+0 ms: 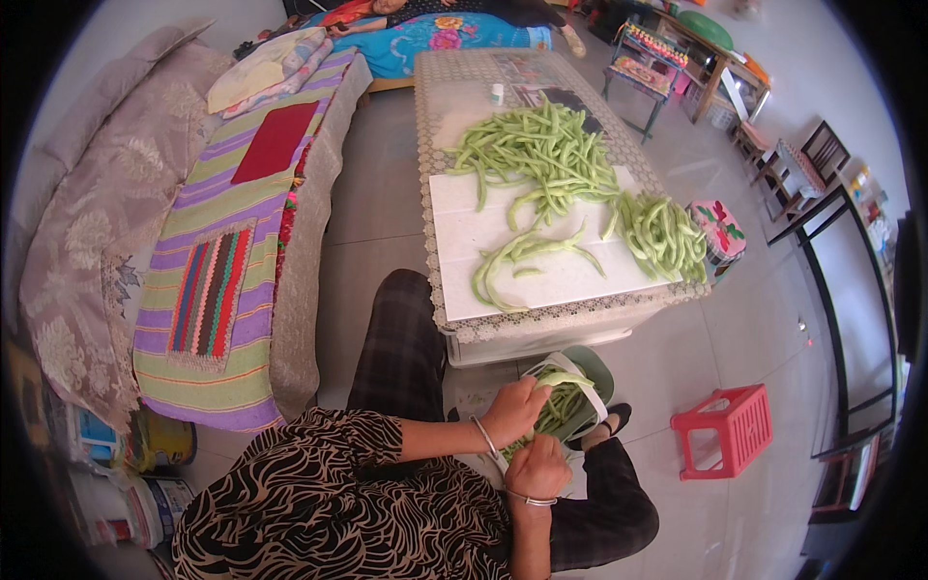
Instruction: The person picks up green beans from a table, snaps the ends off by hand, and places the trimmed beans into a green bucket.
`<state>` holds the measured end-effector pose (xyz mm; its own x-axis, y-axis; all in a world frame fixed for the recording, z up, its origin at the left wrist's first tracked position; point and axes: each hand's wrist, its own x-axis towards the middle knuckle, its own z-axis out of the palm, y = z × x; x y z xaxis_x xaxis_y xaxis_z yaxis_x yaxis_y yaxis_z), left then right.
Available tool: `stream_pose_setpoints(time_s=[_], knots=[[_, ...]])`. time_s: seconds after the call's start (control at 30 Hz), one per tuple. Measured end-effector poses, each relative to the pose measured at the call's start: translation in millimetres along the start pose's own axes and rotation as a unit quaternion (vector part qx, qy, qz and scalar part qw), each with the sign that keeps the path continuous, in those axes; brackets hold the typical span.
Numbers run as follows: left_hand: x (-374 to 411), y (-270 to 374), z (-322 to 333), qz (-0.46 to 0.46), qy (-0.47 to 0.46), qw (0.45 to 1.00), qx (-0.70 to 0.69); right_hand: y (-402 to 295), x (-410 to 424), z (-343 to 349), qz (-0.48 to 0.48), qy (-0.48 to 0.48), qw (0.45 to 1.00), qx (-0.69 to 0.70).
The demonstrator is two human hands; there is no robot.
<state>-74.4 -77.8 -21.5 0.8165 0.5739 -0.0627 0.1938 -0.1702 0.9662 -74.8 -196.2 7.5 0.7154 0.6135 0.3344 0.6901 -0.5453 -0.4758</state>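
Note:
My left hand point(513, 412) is closed on a green bean point(562, 378) above a green bucket point(598, 366) with a white band. Inside the bucket lie many green beans point(558, 410). Just below, my right hand point(538, 467) has its fingers curled by the bucket's near side; what it grips is hidden. A large pile of green beans point(540, 148) rests on the table, with a second heap point(663, 235) at its right corner. Several loose beans point(500, 264) lie on white paper point(464, 217) near the front edge.
The lace-covered table point(438, 116) bears a small white bottle point(497, 94). A sofa with a striped cover point(246, 210) stands left. A red plastic stool point(747, 428) is on the floor at right, and a padded stool point(716, 228) beside the table. A person point(435, 7) lies at the back.

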Motion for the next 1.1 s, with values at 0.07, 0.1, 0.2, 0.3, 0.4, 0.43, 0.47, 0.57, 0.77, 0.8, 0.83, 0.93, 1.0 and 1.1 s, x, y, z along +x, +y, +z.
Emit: stream_pose_setpoints(time_s=[0.07,0.1,0.2,0.3,0.4,0.43,0.47,0.57,0.77,0.8,0.83,0.93,1.0,1.1], knots=[[0.7,-5.3,-0.2,-0.018,-0.004,1.000,-0.017,0.9,0.1,3.3,0.011,-0.004,1.000,0.020],[0.6,-7.5,1.0,-0.030,-0.009,0.999,-0.024,3.8,-0.4,5.7,0.015,-0.001,0.999,0.039],[-1.9,-7.4,4.6,-0.052,-0.027,0.998,-0.033,9.7,-1.2,1.9,0.028,-0.019,0.995,0.099],[1.6,8.8,2.9,-0.138,-0.110,0.979,-0.106,25.7,2.8,-1.3,0.046,-0.027,0.973,0.224],[8.1,0.0,-2.5,-0.098,-0.125,0.977,-0.142,27.7,6.1,3.3,0.095,-0.031,0.959,0.266],[7.4,6.1,-4.1,-0.127,-0.130,0.969,-0.169,26.4,7.6,4.3,0.098,-0.020,0.958,0.270],[6.2,9.3,-6.6,-0.129,-0.135,0.965,-0.182,23.3,10.3,3.2,0.109,-0.015,0.953,0.282],[3.2,13.0,-14.4,-0.182,-0.138,0.948,-0.220,23.0,13.7,5.1,0.152,-0.015,0.936,0.316],[-0.2,21.4,-12.8,-0.194,-0.170,0.936,-0.239,50.1,11.7,4.5,0.227,0.039,0.921,0.314],[1.6,21.9,-15.3,-0.201,-0.173,0.933,-0.245,56.4,11.3,4.2,0.254,0.049,0.916,0.307],[3.4,21.5,-17.9,-0.207,-0.174,0.929,-0.252,63.3,10.0,4.2,0.279,0.059,0.910,0.300],[6.4,14.7,-24.0,-0.216,-0.179,0.927,-0.248,82.5,4.1,4.6,0.310,0.083,0.882,0.346],[7.8,12.6,-27.1,-0.228,-0.178,0.923,-0.253,92.9,0.3,5.5,0.344,0.099,0.858,0.368],[7.0,11.6,-29.6,-0.238,-0.187,0.921,-0.245,108.2,-4.1,-0.2,0.386,0.132,0.792,0.453]])
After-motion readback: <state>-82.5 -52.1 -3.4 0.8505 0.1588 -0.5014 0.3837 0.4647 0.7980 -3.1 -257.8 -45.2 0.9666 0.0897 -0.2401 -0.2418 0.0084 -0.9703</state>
